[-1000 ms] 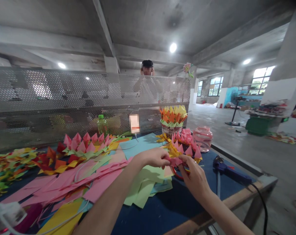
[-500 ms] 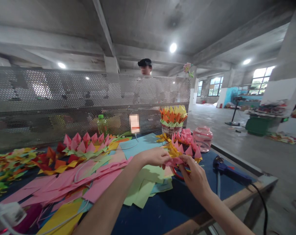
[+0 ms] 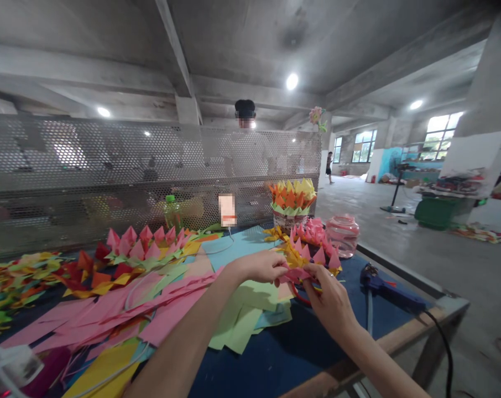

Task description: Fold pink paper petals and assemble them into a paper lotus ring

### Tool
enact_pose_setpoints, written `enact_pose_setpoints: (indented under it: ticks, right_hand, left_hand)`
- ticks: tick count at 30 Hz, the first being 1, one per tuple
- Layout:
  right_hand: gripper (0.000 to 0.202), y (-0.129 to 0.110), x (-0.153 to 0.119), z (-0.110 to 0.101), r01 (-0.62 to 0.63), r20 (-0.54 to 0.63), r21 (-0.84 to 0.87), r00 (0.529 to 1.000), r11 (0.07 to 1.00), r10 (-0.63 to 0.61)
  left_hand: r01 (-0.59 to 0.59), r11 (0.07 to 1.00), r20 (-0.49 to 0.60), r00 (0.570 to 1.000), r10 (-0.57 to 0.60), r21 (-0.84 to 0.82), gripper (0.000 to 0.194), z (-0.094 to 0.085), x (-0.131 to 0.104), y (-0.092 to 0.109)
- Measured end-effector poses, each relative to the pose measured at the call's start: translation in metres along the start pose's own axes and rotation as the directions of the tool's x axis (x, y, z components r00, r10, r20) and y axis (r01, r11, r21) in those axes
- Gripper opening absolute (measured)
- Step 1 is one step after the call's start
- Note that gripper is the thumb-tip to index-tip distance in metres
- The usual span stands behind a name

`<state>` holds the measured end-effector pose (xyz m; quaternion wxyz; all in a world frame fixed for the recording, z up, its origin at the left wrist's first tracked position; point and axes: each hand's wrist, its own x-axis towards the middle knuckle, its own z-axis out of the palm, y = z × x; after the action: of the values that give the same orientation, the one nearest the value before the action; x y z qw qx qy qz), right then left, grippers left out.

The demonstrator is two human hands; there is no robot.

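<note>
A distant person [image 3: 329, 167] is now appearing beyond the perforated panel [image 3: 171, 157]. The barely shifting left hand [image 3: 267, 267] and right hand [image 3: 328, 292] are pinching a pink paper piece [image 3: 296, 274] midway between them, its long axis seemingly running crosswise.

Paper [image 3: 295, 275]. Colour: plain pink. Form: small, narrow strip, creased and seemingly folded; exact fold and number of layers hidden by fingers. State: pinched at both ends, left end in the left hand [image 3: 267, 267], right end in the right hand [image 3: 328, 292]; short middle stretch exposed. Pose: roughly level, lying crosswise. Place: left of the jar [image 3: 342, 235], nearer the viewer, not touching it.
</note>
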<state>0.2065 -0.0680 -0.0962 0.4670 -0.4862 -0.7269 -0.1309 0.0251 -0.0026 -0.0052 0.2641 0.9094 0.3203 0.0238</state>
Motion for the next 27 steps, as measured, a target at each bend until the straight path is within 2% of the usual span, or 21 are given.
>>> enact_pose_setpoints:
  ticks: [10,12,16,20,23,27]
  right_hand:
    - [0.016,0.002,-0.004,-0.004,-0.015,0.072,0.034,0.997,0.999,0.013]
    - [0.023,0.003,-0.005,-0.005,0.005,0.083,0.041,0.997,0.999,-0.009]
    - [0.033,0.005,-0.006,-0.004,0.06,0.116,0.074,0.991,0.995,-0.068]
    - [0.034,0.002,-0.006,-0.006,0.039,0.139,0.14,0.989,0.989,-0.058]
    - [0.038,-0.006,-0.004,-0.009,-0.028,0.14,0.231,0.99,0.972,-0.005]
    - [0.042,-0.014,-0.001,-0.011,-0.264,0.188,0.375,0.96,0.889,0.206]
  left_hand:
    - [-0.065,0.991,0.016,0.998,0.067,-0.118,0.035,-0.001,-0.002,-0.004]
    - [-0.085,0.989,0.008,0.996,0.087,-0.12,0.037,-0.001,-0.002,-0.005]
    - [-0.079,0.993,0.014,0.997,0.08,-0.092,0.028,0.001,0.0,-0.007]
    - [-0.079,0.995,-0.005,0.997,0.078,-0.067,0.033,0.001,0.001,-0.006]
    - [-0.075,0.996,-0.021,0.997,0.074,-0.048,0.037,0.001,-0.001,-0.004]
    - [-0.065,0.997,-0.037,0.997,0.063,-0.043,0.037,0.0,-0.002,-0.001]
